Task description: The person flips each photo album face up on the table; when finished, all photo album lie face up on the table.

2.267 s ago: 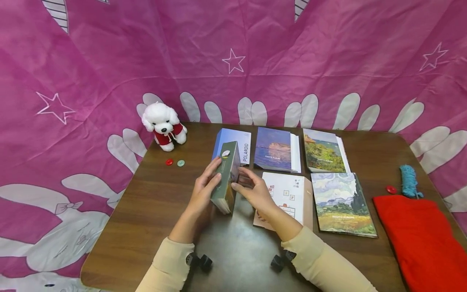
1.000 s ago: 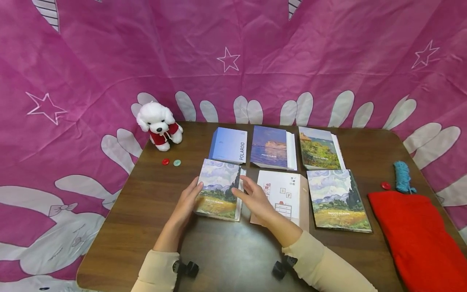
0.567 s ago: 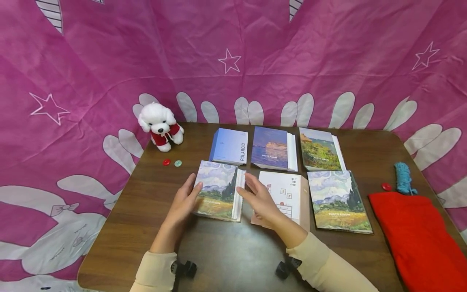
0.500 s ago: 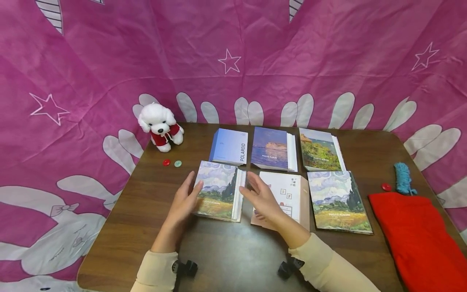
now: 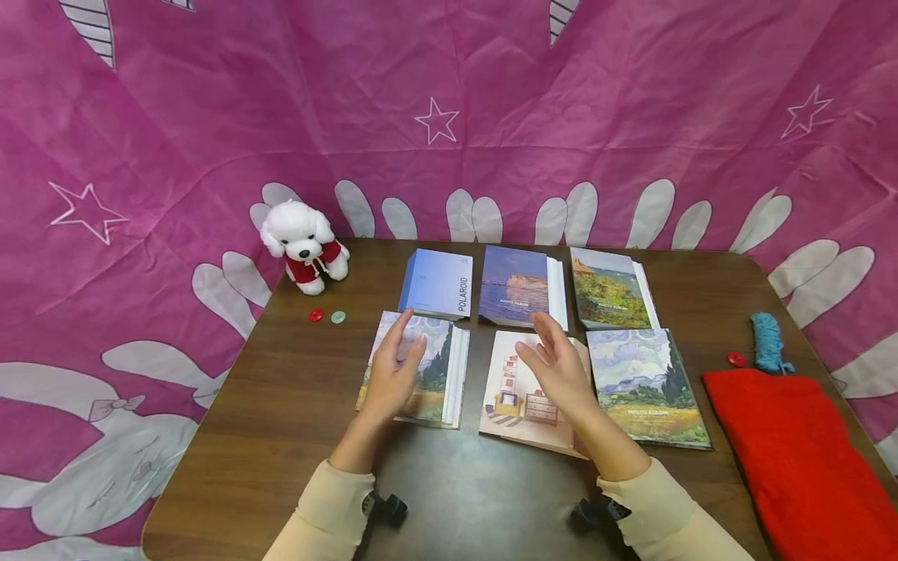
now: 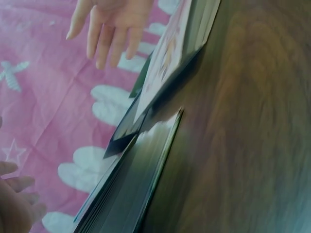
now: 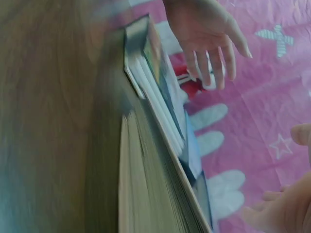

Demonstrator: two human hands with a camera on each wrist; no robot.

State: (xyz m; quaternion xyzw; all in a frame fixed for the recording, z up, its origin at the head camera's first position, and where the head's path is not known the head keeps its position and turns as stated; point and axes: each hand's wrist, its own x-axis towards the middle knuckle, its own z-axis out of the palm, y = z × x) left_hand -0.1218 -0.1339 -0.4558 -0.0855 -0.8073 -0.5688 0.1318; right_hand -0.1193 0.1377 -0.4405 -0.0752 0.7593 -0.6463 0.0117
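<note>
My left hand (image 5: 394,382) hovers over a photo album (image 5: 433,362) with a painted field cover, fingers loose and holding nothing. That album lies flat, its white page edges on the right. My right hand (image 5: 561,372) is over a pink-and-white album (image 5: 510,393) with drawn furniture, thumb and fingers apart. In the left wrist view the right hand (image 6: 116,26) hangs above the albums with fingers extended. The right wrist view has the left hand (image 7: 209,39) above the field album's page edges (image 7: 155,102), with a gap between them.
Behind lie a blue POLAROID album (image 5: 438,282), a sea-cliff album (image 5: 515,280) and a garden album (image 5: 610,288). A second field album (image 5: 648,389) is at right, beside red cloth (image 5: 800,452), blue yarn (image 5: 767,343) and a red button (image 5: 736,359). A toy dog (image 5: 302,241) sits at left near two buttons (image 5: 338,317).
The album my hands held upright was turned cover-up, laid at the left of the front row and let go. Both hands have since lifted off it and shifted right.
</note>
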